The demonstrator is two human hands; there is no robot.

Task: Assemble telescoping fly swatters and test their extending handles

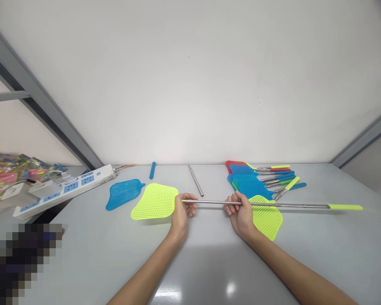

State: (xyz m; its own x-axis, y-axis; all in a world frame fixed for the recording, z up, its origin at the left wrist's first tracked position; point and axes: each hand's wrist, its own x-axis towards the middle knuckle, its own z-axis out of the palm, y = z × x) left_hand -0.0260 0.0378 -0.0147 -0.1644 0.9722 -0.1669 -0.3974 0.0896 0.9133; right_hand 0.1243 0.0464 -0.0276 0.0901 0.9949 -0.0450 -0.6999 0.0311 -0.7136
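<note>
A yellow-green fly swatter (155, 201) with an extended telescopic metal rod lies level across both hands, above the table. My left hand (181, 212) is closed around the rod's end, right beside the perforated paddle. Farther along the rod, my right hand (241, 214) grips the metal with thumb and fingers. The swatter's yellow-green handle reaches out to the right. Left of the held paddle lies a loose blue swatter paddle (124, 194). Behind it are a blue handle (153, 170) and a bare metal rod (196, 181). Another yellow-green swatter (266, 218) lies partly behind my right hand.
A pile of blue, red and yellow-green swatters (254, 184) lies at the back right. A white power strip (73, 186) with plugged-in adapters runs along the left side. Colourful bagged items (15, 173) are at far left. A white wall (190, 84) stands behind the grey table (330, 245).
</note>
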